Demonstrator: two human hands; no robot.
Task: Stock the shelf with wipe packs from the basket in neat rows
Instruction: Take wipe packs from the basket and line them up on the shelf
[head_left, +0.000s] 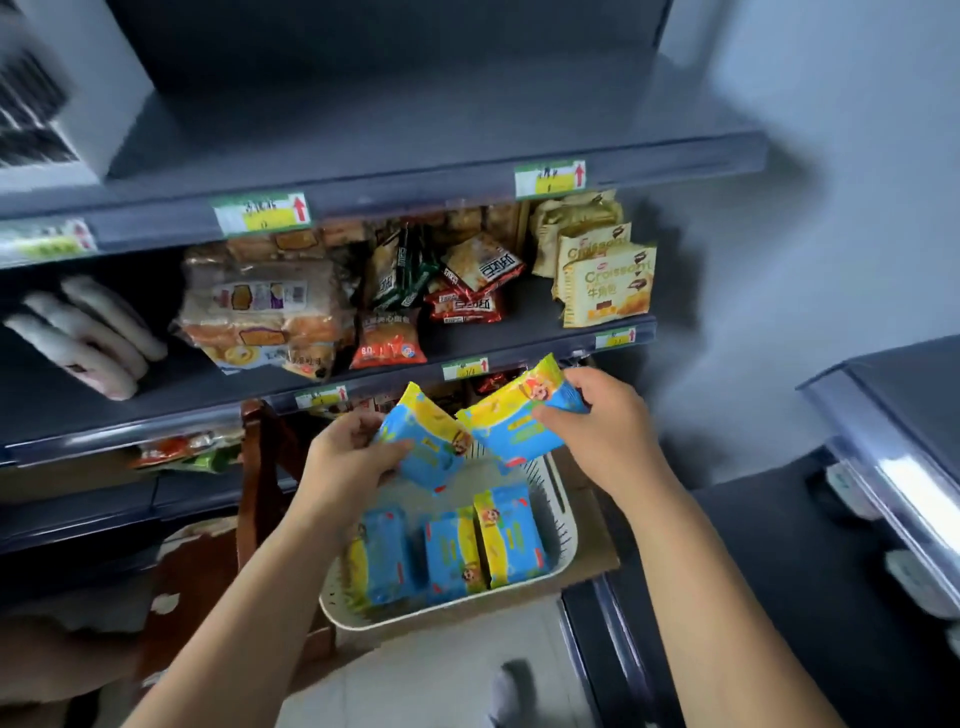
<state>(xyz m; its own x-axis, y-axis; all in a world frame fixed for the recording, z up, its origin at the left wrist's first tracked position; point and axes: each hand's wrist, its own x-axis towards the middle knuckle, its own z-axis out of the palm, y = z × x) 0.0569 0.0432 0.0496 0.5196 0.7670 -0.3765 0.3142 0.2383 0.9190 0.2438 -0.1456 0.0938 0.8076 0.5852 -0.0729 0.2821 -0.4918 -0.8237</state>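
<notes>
The left hand has its fingers curled around one blue and yellow wipe pack. The right hand pinches a second wipe pack, and the two packs touch above the white basket. Three more packs stand side by side in the basket. Far behind, the dark shelf holds bread and snack bags.
</notes>
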